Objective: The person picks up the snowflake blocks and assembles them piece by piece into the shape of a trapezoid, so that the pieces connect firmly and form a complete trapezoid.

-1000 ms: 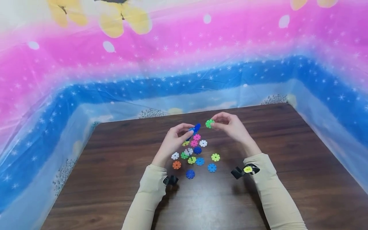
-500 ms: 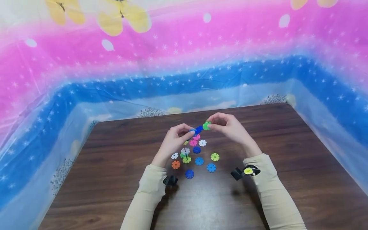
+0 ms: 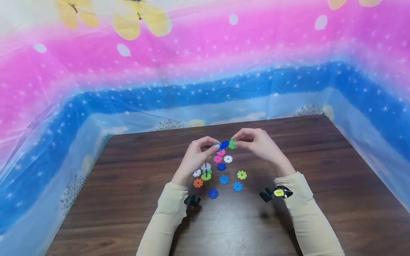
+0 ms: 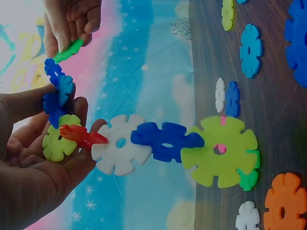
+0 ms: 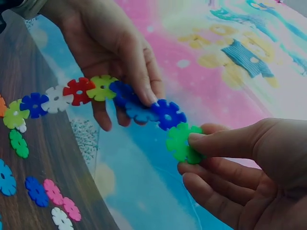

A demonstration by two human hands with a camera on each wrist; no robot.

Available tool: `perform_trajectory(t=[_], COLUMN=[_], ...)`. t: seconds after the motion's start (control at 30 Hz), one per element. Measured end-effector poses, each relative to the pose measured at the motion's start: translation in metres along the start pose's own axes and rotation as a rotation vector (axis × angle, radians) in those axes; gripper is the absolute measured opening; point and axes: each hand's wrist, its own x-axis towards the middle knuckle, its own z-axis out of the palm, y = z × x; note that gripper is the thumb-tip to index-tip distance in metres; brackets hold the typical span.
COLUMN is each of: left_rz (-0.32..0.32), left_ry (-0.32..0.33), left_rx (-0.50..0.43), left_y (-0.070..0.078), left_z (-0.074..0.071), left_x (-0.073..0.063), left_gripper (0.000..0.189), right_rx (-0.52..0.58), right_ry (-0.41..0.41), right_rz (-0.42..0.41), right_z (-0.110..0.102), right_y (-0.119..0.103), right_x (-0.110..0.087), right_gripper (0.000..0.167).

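In the head view my left hand is raised over the table, gripping a hanging chain of slotted plastic flower discs. From its top, the right wrist view shows a dark blue disc, a light blue disc, another dark blue, a yellow-green, a red disc, a white disc, a dark blue and a yellow-green disc. My right hand pinches a green disc between thumb and fingers. Its edge meets the top dark blue disc; whether their slots interlock, I cannot tell.
Loose discs lie on the brown wooden table below the hands, among them an orange disc, a dark blue disc, a yellow-green disc and pink ones. A patterned cloth stands behind the table.
The green disc in my right hand has come left and down, from apart to against the chain's dark blue end disc. That end has tilted toward it, and the chain's lower part has swung left.
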Motion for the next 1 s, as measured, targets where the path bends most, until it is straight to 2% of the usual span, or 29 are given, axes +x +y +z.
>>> perform_trajectory(t=[0.13, 0.33, 0.5, 0.67, 0.8, 1.0], left_rz=[0.016, 0.012, 0.034, 0.012, -0.005, 0.019], left_ry=[0.000, 0.002, 0.002, 0.021, 0.034, 0.070], left_rx=[0.016, 0.042, 0.073, 0.047, -0.010, 0.001], left_y=[0.000, 0.001, 0.002, 0.002, 0.002, 0.002], left_z=[-0.001, 0.000, 0.001, 0.001, 0.002, 0.002], left_x=[0.001, -0.002, -0.001, -0.001, -0.001, 0.000], left_gripper=[0.017, 0.016, 0.016, 0.016, 0.019, 0.017], right_rx=[-0.027, 0.002, -0.023, -0.005, 0.074, 0.127], right_ry=[-0.001, -0.009, -0.011, 0.046, 0.115, 0.129], right_rz=[-0.012, 0.014, -0.018, 0.017, 0.074, 0.071], right_z=[0.002, 0.002, 0.003, 0.005, 0.008, 0.011], right_y=[-0.001, -0.002, -0.004, -0.005, -0.006, -0.005], right_x=[0.001, -0.001, -0.001, -0.001, 0.000, 0.000], right_gripper=[0.011, 0.017, 0.018, 0.023, 0.026, 0.025])
